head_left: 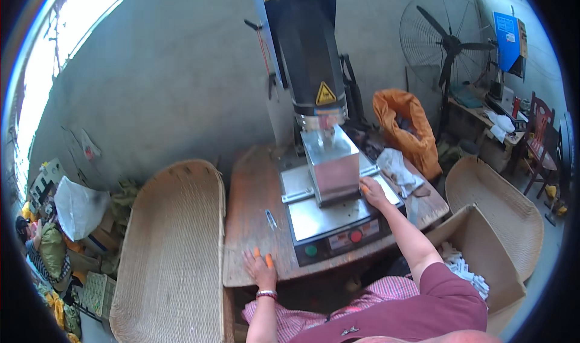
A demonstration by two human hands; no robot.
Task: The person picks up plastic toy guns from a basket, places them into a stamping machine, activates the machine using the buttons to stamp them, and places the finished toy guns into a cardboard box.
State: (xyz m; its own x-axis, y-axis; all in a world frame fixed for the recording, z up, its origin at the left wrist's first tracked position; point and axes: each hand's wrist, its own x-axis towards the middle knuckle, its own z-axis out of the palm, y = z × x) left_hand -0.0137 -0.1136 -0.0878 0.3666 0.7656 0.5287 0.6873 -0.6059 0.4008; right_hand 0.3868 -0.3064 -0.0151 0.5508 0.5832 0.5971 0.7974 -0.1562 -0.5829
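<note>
A bench-top press machine (311,47) with a black column stands on a wooden table (251,192). Its shiny metal block (333,168) sits low over the silver base plate (311,219). My right hand (376,195) is at the block's right lower side, fingers bunched, an orange cover on a fingertip; anything in them is hidden. My left hand (261,272) rests on the table's front edge, fingers apart, orange covers on two of them, holding nothing. Between this hand and the machine lies a small pair of snips (271,220). A green button (311,250) and a red button (356,235) mark the base's front.
A long woven tray (172,252) stands left of the table, another woven tray (501,204) at the right. Near my right elbow, a cardboard box (483,246) holds white pieces (465,273). An orange sack (417,125), white cloth (399,171) and large fan (450,44) are behind.
</note>
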